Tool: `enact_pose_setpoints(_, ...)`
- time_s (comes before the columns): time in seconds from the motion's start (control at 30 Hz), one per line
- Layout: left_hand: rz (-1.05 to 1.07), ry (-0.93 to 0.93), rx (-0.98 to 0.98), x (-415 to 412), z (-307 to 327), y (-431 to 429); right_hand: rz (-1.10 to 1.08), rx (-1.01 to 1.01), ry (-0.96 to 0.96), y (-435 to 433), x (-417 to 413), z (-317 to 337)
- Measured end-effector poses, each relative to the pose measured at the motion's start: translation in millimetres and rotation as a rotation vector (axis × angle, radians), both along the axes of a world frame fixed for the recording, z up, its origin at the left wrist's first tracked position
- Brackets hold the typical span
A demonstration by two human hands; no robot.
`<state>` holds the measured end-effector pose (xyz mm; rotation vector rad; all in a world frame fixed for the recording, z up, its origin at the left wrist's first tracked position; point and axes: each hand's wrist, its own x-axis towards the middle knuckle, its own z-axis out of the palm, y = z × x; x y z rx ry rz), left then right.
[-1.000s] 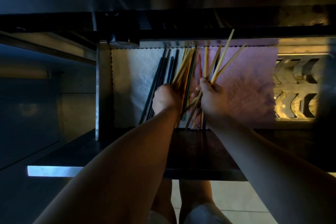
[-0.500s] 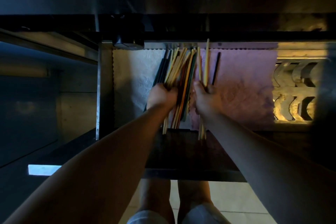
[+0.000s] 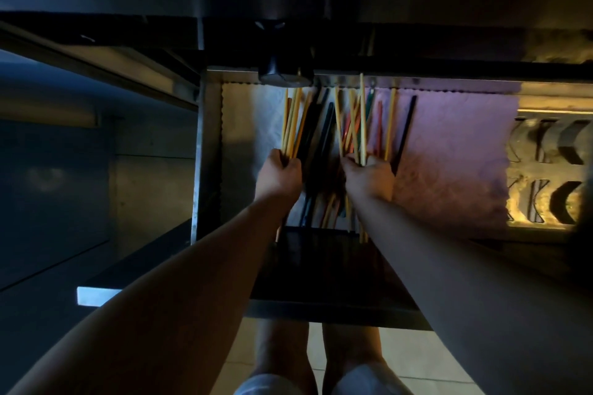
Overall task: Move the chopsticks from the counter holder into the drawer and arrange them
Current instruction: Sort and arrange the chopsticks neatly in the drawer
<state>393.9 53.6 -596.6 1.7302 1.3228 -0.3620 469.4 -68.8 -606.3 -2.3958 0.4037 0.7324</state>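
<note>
Inside the open drawer (image 3: 210, 151), several chopsticks lie lengthwise on a cloth liner. My left hand (image 3: 278, 174) grips a bundle of yellow chopsticks (image 3: 291, 122) at the left of the pile. My right hand (image 3: 369, 177) grips another bundle of yellow and red chopsticks (image 3: 354, 125) to the right. Between my hands lie several black chopsticks (image 3: 317, 135), untouched. One yellow chopstick (image 3: 390, 125) and one black chopstick (image 3: 406, 131) lie just right of my right hand. The counter holder is out of view.
The liner is white (image 3: 247, 125) on the left and pink (image 3: 455, 151) on the right. A slotted metal rack (image 3: 552, 170) fills the drawer's right end. A dark knob (image 3: 284, 72) hangs at the drawer's back edge. The dark drawer front (image 3: 321, 272) lies below my wrists.
My hands have drawn apart, splitting the pile into two bundles. The left bundle has shifted left, exposing the black chopsticks in the middle. The splayed sticks in my right hand now lie nearly parallel.
</note>
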Motion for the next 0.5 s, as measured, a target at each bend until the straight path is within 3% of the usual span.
enact_pose_setpoints(0.33, 0.031, -0.014, -0.053, -1, -4, -5, 0.201, -0.229, -0.033, 22, -7, -16)
enact_pose_setpoints(0.5, 0.058, -0.027, -0.08, 1, -2, -8, 0.024, -0.11, 0.007, 11, -4, -2)
